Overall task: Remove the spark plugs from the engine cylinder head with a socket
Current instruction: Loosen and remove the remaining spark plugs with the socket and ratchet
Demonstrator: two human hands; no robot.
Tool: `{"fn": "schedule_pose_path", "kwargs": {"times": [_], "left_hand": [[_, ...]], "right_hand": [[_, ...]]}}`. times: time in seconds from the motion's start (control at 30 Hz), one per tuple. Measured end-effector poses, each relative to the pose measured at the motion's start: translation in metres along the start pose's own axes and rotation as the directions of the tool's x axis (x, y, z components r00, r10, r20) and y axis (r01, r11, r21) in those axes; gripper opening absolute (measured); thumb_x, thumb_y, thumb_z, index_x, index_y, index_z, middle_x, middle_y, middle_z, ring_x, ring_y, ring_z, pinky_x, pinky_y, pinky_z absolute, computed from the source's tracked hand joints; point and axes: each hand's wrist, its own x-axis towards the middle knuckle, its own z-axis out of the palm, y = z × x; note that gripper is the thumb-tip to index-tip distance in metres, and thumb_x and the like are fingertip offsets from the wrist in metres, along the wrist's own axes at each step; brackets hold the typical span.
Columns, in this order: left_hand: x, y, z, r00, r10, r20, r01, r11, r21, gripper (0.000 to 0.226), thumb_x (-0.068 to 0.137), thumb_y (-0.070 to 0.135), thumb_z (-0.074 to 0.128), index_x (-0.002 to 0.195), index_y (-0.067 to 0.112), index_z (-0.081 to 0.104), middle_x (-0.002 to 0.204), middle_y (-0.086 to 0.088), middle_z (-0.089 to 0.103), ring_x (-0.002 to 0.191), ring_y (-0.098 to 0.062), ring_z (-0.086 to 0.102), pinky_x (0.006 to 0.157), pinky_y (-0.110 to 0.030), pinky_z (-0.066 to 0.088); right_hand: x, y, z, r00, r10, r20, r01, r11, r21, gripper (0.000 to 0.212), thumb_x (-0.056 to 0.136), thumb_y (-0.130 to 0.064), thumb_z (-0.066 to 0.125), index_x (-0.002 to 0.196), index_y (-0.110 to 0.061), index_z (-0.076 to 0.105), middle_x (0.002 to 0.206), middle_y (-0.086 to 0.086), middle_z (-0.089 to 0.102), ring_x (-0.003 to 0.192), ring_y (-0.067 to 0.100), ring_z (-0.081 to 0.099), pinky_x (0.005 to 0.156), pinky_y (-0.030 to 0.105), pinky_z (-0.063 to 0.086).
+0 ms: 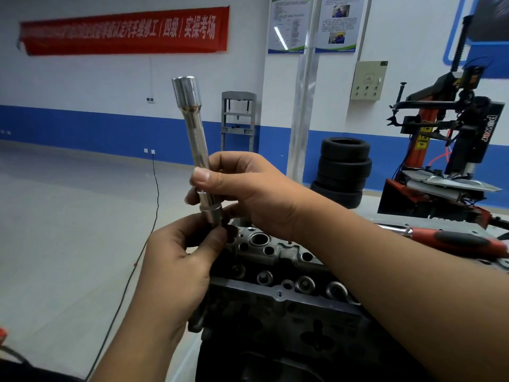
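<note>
Left hand [176, 260], at about 7 o'clock in the view, has its thumb and fingers pinched round the lower tip of the long chrome socket-and-extension bar [197, 150]; what exactly sits under those fingertips is hidden. Just to its right, the right hand [248, 188] wraps the shaft lower down, thumb pressed against the metal, so the bar stands nearly upright with its wide hexagonal socket mouth pointing to 12 o'clock, lifted clear of the engine. No spark plug can be made out in the socket or in the fingers.

Below both hands, toward 5 o'clock, lies the grey cast-metal engine cylinder head [278, 274], with a round open well near its far edge and a row of valve-spring caps nearer the camera. Judging by the pose, the tool is being handled or checked between wells. To do this well, the bar should be held steady by the right hand while the left works the end, then lowered straight down a well so the socket seats squarely on the plug rather than cocking sideways.

Further right, at 3 o'clock, a red-and-black-handled ratchet wrench [451, 238] rests on the grey metal table [468, 224]. Behind are a stack of 3 or 4 black tyres [344, 172], a red-and-black tyre-changing machine [451, 150], a white wall with a blue band, and a red banner [124, 30] at 11 o'clock. A thin black cable [154, 216] trails across the pale floor.
</note>
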Motion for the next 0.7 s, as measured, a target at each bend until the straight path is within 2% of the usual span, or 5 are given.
{"fn": "schedule_pose_path", "kwargs": {"times": [0.13,0.3,0.37,0.53,0.7], "left_hand": [[0.0027,-0.0035,-0.0018,0.999,-0.038,-0.011,0.039,0.997,0.067,0.041,0.099,0.008,0.069,0.09,0.047,0.08,0.089,0.008,0.081,0.084,-0.014,0.078,0.084,-0.047,0.059],[0.002,-0.005,0.0013,0.994,0.003,-0.11,-0.001,1.0,0.024,0.024,0.059,0.041,0.085,0.08,0.036,0.077,0.076,0.004,0.078,0.066,-0.013,0.076,0.064,-0.033,0.055],[0.0026,-0.0052,0.0021,0.996,0.012,-0.094,-0.012,1.0,0.001,0.019,0.064,0.041,0.081,0.083,0.039,0.08,0.078,0.005,0.079,0.068,-0.012,0.077,0.063,-0.028,0.056],[0.0008,-0.0052,-0.0001,1.0,-0.009,0.023,0.009,1.0,0.007,0.029,0.098,0.021,0.064,0.101,0.044,0.081,0.096,0.004,0.082,0.087,-0.016,0.08,0.083,-0.048,0.057],[0.0024,-0.0085,0.0002,0.99,0.0,-0.138,0.012,0.996,0.09,0.029,0.084,0.019,0.085,0.088,0.047,0.078,0.082,0.009,0.08,0.075,-0.012,0.077,0.078,-0.044,0.059]], "right_hand": [[-0.0001,0.0009,-0.0024,0.999,0.013,-0.029,-0.013,1.0,0.014,0.01,0.1,-0.021,0.066,0.093,-0.015,0.066,0.091,0.007,0.075,0.077,0.018,0.067,0.072,0.038,0.056],[-0.0019,-0.0002,-0.0028,1.0,0.001,-0.018,-0.001,1.0,0.007,0.009,0.093,-0.015,0.074,0.096,-0.013,0.065,0.088,0.007,0.076,0.081,0.015,0.072,0.079,0.04,0.058],[-0.0026,-0.0005,-0.0024,0.999,0.007,-0.038,-0.006,1.0,0.03,0.015,0.092,-0.013,0.074,0.1,-0.008,0.063,0.088,0.008,0.076,0.08,0.014,0.072,0.077,0.038,0.059],[-0.0027,-0.0018,-0.0045,0.999,0.027,-0.019,-0.027,0.999,0.022,0.007,0.098,-0.016,0.067,0.091,-0.014,0.066,0.097,0.009,0.076,0.083,0.02,0.07,0.079,0.04,0.057],[-0.0011,-0.0009,-0.0004,0.999,0.035,0.017,-0.035,0.999,0.04,0.01,0.1,-0.023,0.065,0.098,-0.015,0.07,0.098,0.006,0.076,0.084,0.022,0.07,0.076,0.034,0.058]]}}
